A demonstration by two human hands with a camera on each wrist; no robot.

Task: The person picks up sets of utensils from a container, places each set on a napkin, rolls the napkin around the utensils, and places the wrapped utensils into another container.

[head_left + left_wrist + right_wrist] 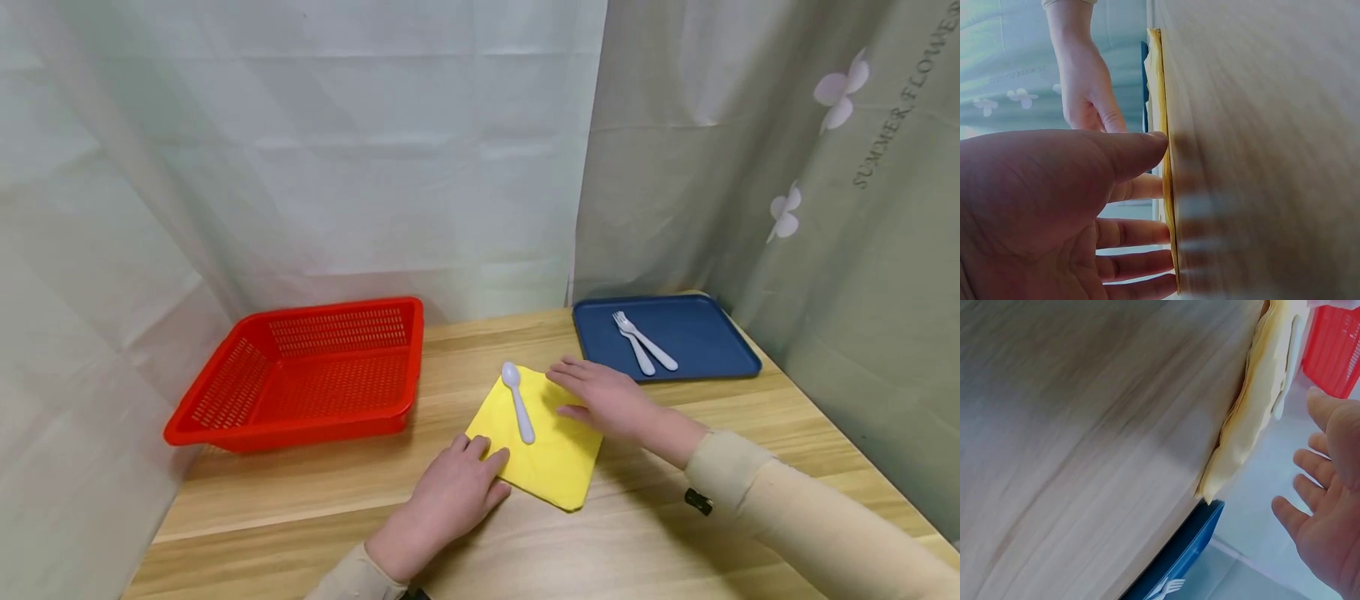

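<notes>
A folded yellow napkin (551, 462) lies flat on the wooden table, with a white plastic spoon (519, 402) resting on it, bowl toward the back. The fingertips of my left hand (453, 492) touch the napkin's near-left edge; the left wrist view shows them along the yellow edge (1164, 106). My right hand (603, 397) hovers above the napkin's right side, fingers extended and holding nothing. In the right wrist view that hand (1335, 481) is apart from the napkin (1241, 434) and the spoon (1288, 369).
A red plastic basket (408, 408) stands at the back left. On a blue tray (712, 333) at the back right lie a white fork (637, 350) and another white utensil (654, 346) crossing it. Pale curtains (375, 150) surround the table's back and sides.
</notes>
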